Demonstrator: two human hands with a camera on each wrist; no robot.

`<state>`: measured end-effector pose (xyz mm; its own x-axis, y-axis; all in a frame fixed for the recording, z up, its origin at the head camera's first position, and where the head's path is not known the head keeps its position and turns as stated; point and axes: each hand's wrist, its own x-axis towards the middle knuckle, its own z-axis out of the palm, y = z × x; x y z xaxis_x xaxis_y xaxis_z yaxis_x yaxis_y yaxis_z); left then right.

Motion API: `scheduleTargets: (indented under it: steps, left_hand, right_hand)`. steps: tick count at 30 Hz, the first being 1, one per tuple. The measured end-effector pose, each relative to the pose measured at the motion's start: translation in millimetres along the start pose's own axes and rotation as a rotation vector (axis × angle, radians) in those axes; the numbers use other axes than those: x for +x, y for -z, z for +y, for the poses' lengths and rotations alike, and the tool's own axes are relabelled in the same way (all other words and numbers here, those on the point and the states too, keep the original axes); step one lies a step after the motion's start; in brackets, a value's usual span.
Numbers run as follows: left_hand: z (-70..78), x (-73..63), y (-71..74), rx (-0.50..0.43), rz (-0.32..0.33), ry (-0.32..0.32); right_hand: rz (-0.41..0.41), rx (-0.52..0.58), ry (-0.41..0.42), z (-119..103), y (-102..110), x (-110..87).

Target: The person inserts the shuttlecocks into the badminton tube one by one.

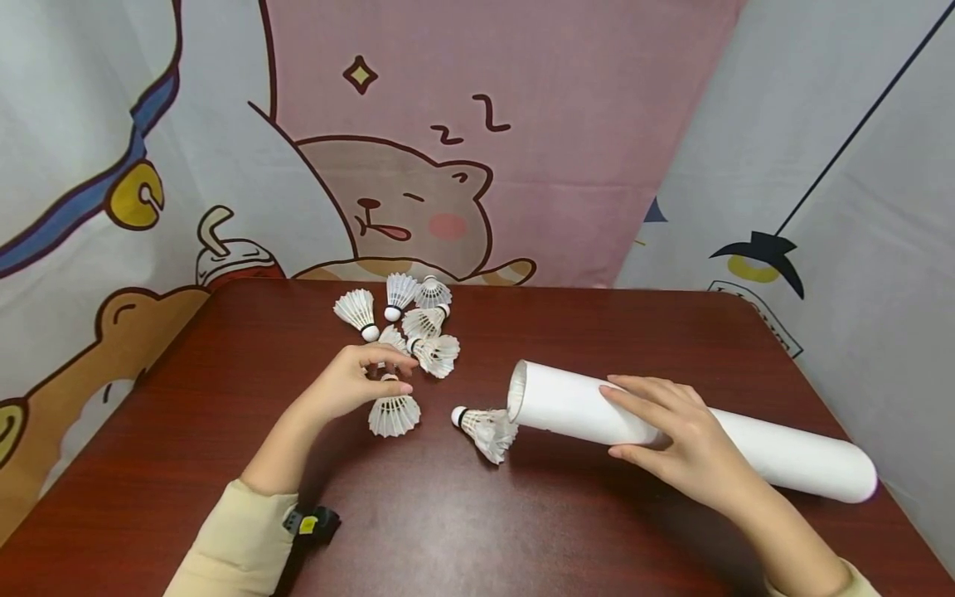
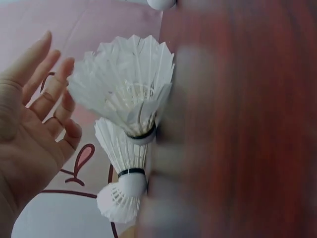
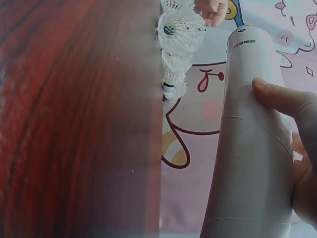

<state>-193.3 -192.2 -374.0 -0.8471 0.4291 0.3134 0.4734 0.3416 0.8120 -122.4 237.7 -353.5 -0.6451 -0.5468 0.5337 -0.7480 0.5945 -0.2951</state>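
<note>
My right hand (image 1: 694, 444) grips a long white cardboard tube (image 1: 578, 406) from above, thumb on one side and fingers on the other. The tube's mouth faces left, and feathers show inside it. Just at that mouth a white feather shuttlecock (image 1: 490, 433) lies with its cork pointing left. My left hand (image 1: 346, 385) hovers with loosely spread fingers above a shuttlecock (image 1: 395, 416) whose skirt faces me. In the left wrist view nothing lies between the left hand's fingers, and a shuttlecock (image 2: 124, 79) stands close beside them.
Behind the left hand several more shuttlecocks lie in a loose cluster, among them one at the left (image 1: 356, 311) and one with a ragged skirt (image 1: 438, 355). A black strap-like item (image 1: 321, 526) is by the left sleeve. A printed cloth (image 1: 567, 166) hangs behind the brown table (image 1: 597, 531).
</note>
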Motion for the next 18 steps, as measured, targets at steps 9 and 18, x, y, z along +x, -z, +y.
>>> scheduleTargets:
  steps: [9,18]
  left_hand:
    - [-9.4,-15.5,8.5,0.002,-0.018,0.043]
    - [-15.7,-18.0,10.3,0.076,-0.115,0.062]
  right_hand:
    - [-0.019,-0.002,-0.023,-1,1,-0.6]
    - [-0.021,-0.003,-0.025,-2,1,0.2]
